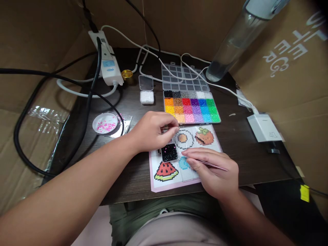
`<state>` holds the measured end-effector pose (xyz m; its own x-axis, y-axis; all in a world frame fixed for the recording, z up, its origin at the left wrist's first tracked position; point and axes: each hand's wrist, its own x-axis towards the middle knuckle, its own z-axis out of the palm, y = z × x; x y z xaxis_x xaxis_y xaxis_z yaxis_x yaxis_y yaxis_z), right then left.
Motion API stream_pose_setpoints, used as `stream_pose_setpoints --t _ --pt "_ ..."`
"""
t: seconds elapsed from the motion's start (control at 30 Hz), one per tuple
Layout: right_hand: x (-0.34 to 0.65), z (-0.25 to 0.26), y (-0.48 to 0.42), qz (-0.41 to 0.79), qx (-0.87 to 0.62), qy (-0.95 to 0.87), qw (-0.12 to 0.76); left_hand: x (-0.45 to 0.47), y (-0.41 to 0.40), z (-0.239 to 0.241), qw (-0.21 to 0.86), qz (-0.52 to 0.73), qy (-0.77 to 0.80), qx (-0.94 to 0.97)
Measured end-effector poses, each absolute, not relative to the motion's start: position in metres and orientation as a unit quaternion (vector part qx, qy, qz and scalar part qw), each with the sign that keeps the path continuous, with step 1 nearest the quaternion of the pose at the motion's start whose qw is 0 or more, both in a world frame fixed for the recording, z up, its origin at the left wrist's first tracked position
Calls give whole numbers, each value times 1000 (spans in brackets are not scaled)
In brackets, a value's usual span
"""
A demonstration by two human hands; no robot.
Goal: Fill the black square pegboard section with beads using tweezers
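My left hand (157,131) is closed in a pinch over the top of the pattern sheet (166,188); what its fingertips hold, if anything, is too small or hidden to make out. In my right hand (215,172) is a pair of thin pink tweezers (205,161), the tips pointing left over the sheet. A small clear box of black beads (169,152), with a few pink ones among them, sits between the hands. Under the tweezers lies a clear pegboard (191,176) with blue beads or print beneath. The sheet shows a watermelon slice (166,172), an egg and an orange fruit.
Behind the sheet stands an opened bead case (192,106) with many colours. A small box of white beads (147,98), a dish of pink beads (105,123), a power strip (109,59), looping cables, a water bottle (235,42) and a white charger (265,128) surround it.
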<state>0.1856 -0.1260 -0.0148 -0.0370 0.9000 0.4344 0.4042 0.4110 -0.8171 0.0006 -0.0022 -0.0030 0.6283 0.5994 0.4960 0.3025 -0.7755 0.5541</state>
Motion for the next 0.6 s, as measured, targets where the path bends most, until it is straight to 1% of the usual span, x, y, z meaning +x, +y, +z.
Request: stream_pose_setpoints --t 0.6 --pt "185 -15 -126 253 -481 -677 496 0 -2 -2 220 336 266 876"
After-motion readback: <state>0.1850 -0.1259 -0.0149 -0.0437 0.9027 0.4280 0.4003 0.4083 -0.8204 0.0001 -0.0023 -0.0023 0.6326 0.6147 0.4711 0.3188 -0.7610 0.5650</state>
